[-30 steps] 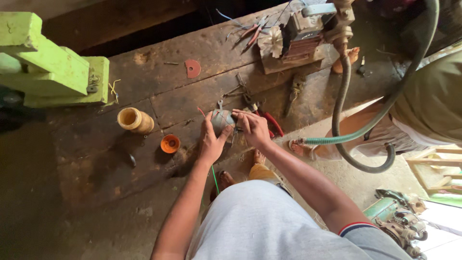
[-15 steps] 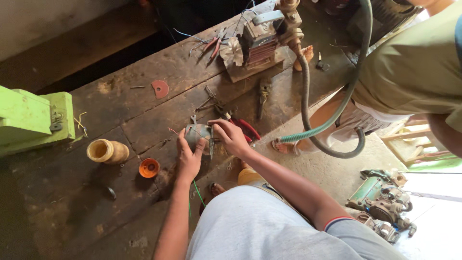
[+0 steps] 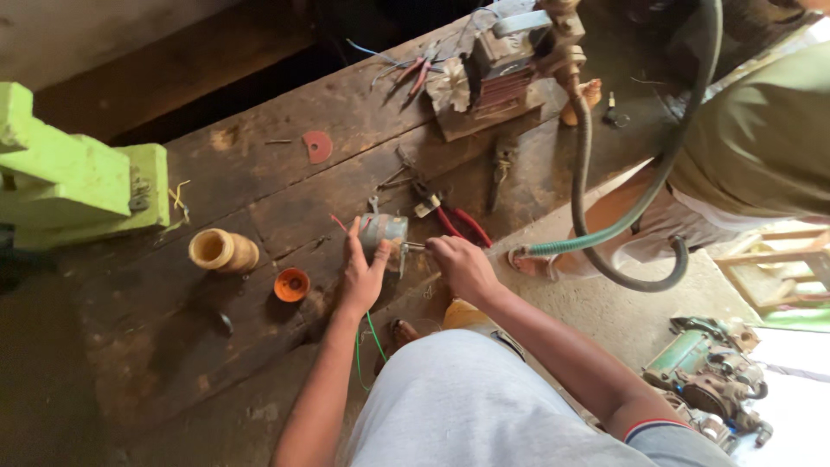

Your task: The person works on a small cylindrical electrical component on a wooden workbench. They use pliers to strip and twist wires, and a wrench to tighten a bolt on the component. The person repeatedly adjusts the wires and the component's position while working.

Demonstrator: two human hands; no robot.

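Observation:
A small grey metal motor point(image 3: 383, 231) stands on the dark wooden workbench point(image 3: 259, 199). My left hand point(image 3: 363, 272) is wrapped around its near left side and steadies it. Just to the right, my right hand point(image 3: 460, 265) is closed around a thin tool whose metal tip point(image 3: 415, 246) touches the motor's side; the handle is hidden in my fist. Red and green wires point(image 3: 373, 333) trail from the motor down past my left wrist.
Red-handled pliers point(image 3: 458, 223) lie just behind my right hand. An orange cap point(image 3: 291, 284) and a tan spool point(image 3: 222, 251) sit left. A green vise point(image 3: 78, 186) stands far left. Another person point(image 3: 761, 147) stands right, beside a hose point(image 3: 622, 225) and pump point(image 3: 510, 69).
The view has shifted slightly. My right hand has slid from on top of the motor to its right side, with the tool tip now against it. My left hand stays on the motor.

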